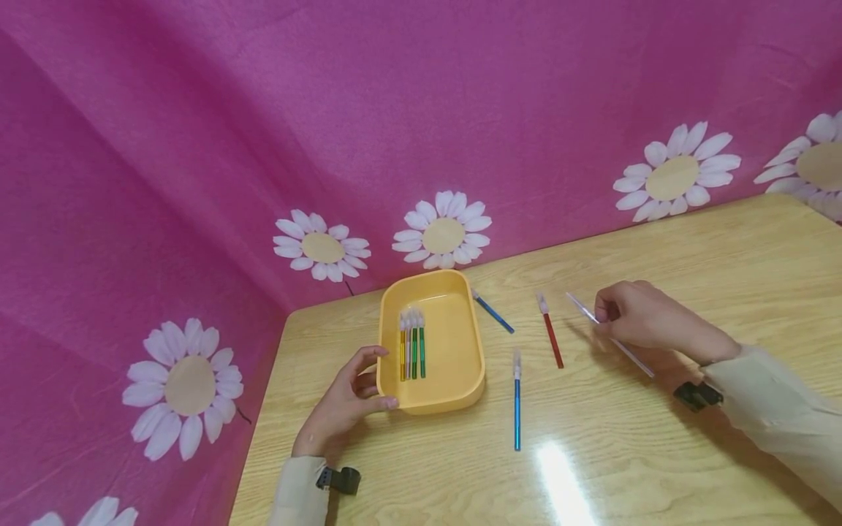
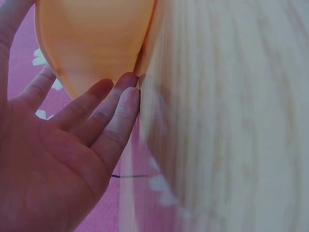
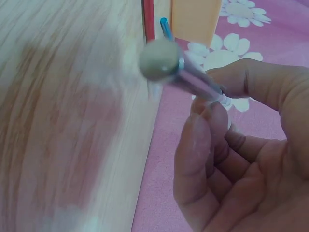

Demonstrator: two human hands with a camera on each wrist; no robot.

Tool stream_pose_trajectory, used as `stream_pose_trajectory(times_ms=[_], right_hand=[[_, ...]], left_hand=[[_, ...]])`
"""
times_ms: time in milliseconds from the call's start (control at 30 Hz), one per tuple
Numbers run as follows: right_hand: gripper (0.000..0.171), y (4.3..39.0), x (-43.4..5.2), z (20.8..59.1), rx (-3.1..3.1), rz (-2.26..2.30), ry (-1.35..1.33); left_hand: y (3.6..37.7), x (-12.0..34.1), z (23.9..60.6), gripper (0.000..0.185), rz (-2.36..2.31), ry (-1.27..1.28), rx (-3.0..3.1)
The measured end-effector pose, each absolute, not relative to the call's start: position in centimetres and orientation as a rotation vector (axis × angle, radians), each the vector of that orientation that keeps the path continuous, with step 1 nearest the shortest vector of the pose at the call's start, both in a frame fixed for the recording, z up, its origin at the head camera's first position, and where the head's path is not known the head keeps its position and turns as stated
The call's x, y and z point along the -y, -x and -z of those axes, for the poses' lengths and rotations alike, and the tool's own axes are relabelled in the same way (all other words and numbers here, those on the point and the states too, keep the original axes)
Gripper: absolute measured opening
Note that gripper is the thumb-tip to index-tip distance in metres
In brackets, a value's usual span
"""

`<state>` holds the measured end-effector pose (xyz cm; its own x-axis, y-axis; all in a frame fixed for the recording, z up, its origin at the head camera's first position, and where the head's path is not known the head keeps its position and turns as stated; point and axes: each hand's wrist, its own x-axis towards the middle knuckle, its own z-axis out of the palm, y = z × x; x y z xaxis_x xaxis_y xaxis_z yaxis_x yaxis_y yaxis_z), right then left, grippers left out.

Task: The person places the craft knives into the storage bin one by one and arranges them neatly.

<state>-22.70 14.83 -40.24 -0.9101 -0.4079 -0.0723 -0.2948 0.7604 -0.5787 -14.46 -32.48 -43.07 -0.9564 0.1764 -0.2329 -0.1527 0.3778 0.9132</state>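
Note:
My left hand (image 1: 349, 387) holds the near left corner of a yellow tray (image 1: 475, 351), thumb and index finger at its rim. In the left wrist view the other fingers (image 2: 126, 108) rest against the tray's outer wall. Inside lie several capped craft knives (image 1: 414, 354), side by side: yellow, pinkish and green, clear caps pointing away. Over the table at the right, my right hand (image 1: 634, 314) pinches a silver craft knife (image 1: 631, 356) between thumb and fingers. Its rounded handle end (image 3: 159, 60) faces the right wrist camera, blurred.
Right of the tray, a red craft knife (image 1: 554, 340) and a blue craft knife (image 1: 517, 413) lie on the wooden table (image 1: 658, 467). Another blue craft knife (image 1: 495, 313) lies beside the tray's far right side. A magenta flowered cloth (image 1: 526, 131) hangs behind the table.

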Motion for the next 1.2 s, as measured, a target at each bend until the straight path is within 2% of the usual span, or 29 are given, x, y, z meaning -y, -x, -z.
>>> stream_pose_trajectory(times_ms=[833,1200], right_hand=[[0.011,22.9,-12.6,38.6,-2.764,0.966,0.631],[0.018,23.1,-9.0,37.0,-2.689,1.133,0.632]], left_hand=[[14.4,32.4,43.1,0.074,-1.62,0.047,-2.343],[14.5,32.6,43.1,0.075,-1.594,-0.005,-2.362]])
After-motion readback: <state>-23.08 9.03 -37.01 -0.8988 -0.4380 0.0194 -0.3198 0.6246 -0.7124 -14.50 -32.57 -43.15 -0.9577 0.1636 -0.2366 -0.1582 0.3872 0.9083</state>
